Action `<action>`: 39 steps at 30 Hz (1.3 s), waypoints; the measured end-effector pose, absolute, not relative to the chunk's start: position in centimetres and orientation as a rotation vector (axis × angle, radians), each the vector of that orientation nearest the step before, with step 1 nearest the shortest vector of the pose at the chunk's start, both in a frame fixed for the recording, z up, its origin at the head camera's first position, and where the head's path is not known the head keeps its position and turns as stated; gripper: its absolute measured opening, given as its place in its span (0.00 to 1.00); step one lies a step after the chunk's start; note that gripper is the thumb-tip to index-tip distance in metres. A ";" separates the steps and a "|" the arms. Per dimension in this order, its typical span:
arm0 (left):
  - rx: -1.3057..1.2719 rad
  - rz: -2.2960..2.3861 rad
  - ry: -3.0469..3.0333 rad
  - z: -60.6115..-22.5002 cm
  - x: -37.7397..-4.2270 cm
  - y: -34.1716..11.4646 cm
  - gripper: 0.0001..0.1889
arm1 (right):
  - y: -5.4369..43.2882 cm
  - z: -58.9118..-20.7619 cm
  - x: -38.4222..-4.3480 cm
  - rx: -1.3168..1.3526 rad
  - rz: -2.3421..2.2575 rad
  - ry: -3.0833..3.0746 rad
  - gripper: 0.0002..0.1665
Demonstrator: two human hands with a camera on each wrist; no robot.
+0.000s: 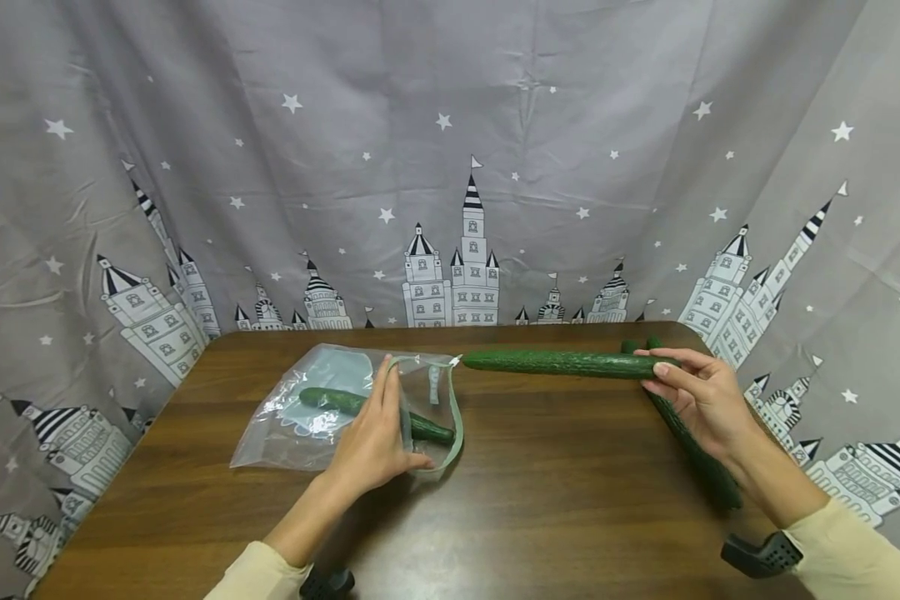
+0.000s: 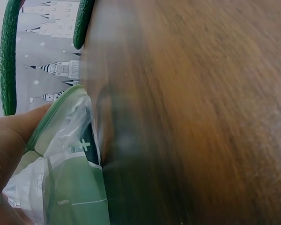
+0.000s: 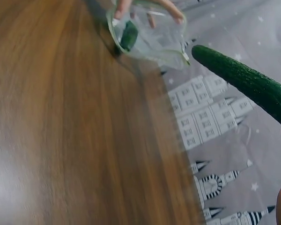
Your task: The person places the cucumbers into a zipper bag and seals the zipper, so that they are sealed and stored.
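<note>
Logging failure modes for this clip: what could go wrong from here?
1. The right hand grips the held cucumber near one end, so the long unsupported part could tip or twist in the fingers.
2. Its free tip is near a corner of the clear bag, so pushing it straight in might snag the green rim.
3. The cucumber inside has one end near the bag's mouth and might block entry.

In the left wrist view, the bag (image 2: pixel 79 185) bears a plus sign (image 2: pixel 85 145) and, toward seven o'clock from it, unreadable small lettering (image 2: pixel 63 202).
</note>
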State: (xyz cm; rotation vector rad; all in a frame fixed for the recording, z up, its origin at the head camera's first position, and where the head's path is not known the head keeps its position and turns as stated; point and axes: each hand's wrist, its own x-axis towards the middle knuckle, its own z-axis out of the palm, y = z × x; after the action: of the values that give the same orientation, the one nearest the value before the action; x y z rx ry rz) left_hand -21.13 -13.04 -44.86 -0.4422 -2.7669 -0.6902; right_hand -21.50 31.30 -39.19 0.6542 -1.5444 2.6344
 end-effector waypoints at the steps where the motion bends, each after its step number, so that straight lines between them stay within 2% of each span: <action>1: -0.435 -0.698 -2.767 -44.8 -21.2 -13.0 0.84 | 31.0 -39.2 -21.5 0.666 2.627 -1.563 0.19; 17: -0.439 -0.712 -2.743 -44.8 -21.2 -12.8 0.83 | 23.6 -41.7 -22.7 0.597 2.515 -1.793 0.14; 28: -0.473 -0.693 -2.726 -44.7 -21.2 -12.5 0.82 | 18.7 -43.6 -23.6 0.512 2.553 -1.835 0.21; 39: -0.480 -0.672 -2.695 -45.1 -21.1 -12.7 0.81 | 14.8 -44.4 -24.8 0.496 2.588 -1.820 0.21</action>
State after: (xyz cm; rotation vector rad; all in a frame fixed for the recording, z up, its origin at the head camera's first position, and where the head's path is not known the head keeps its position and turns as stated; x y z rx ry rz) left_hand -21.13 -12.66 -45.05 -0.4799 -2.6947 -0.6720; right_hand -24.77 14.82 -44.38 0.4964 -1.8202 2.5880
